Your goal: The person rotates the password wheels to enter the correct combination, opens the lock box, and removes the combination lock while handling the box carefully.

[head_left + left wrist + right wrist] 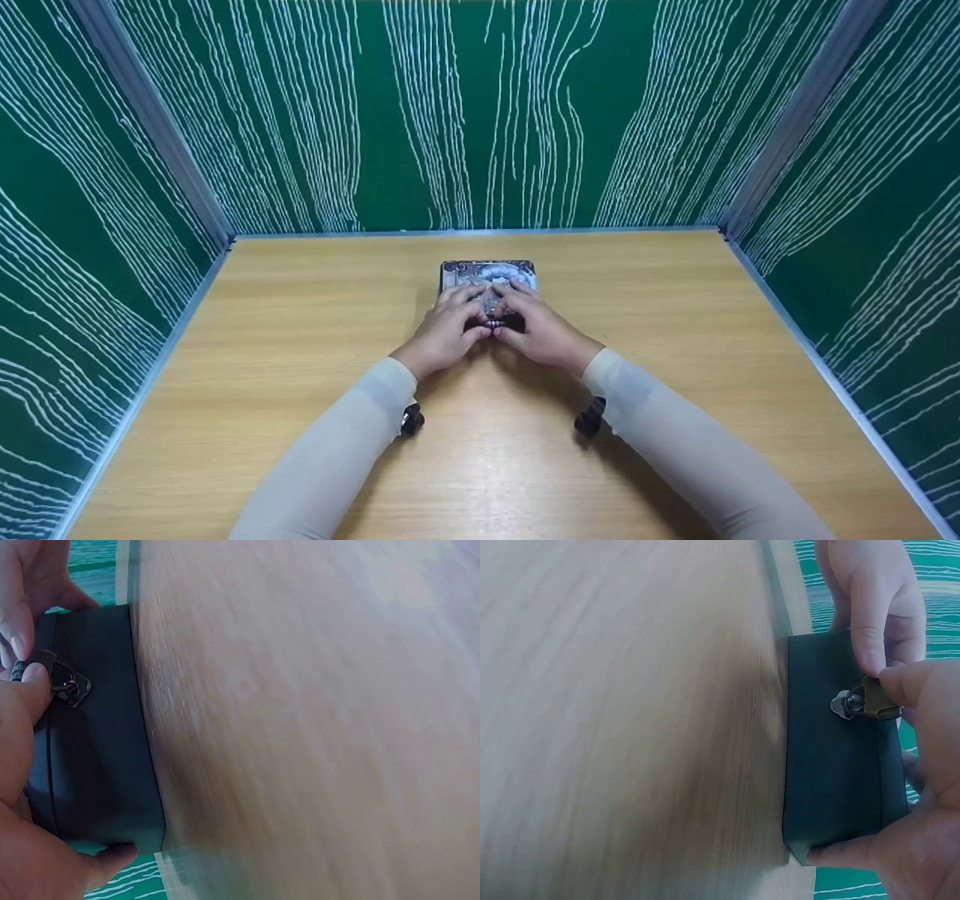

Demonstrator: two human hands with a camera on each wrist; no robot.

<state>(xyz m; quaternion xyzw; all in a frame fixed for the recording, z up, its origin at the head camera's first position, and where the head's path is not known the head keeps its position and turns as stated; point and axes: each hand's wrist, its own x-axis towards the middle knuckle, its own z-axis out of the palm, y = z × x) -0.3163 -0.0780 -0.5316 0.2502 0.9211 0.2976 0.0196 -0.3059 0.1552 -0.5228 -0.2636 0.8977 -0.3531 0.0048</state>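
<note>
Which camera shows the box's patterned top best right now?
The head view: it looks down on the patterned top, though the left hand and right hand partly cover it. Both wrist views face the box's dark front and padlock; neither shows the patterned surface.

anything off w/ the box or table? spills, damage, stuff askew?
No spill or damage visible. Only oddity: the padlock points upward from the clasp on the box, not hanging; left hand and right hand thumbs at it likely explain that.
</note>
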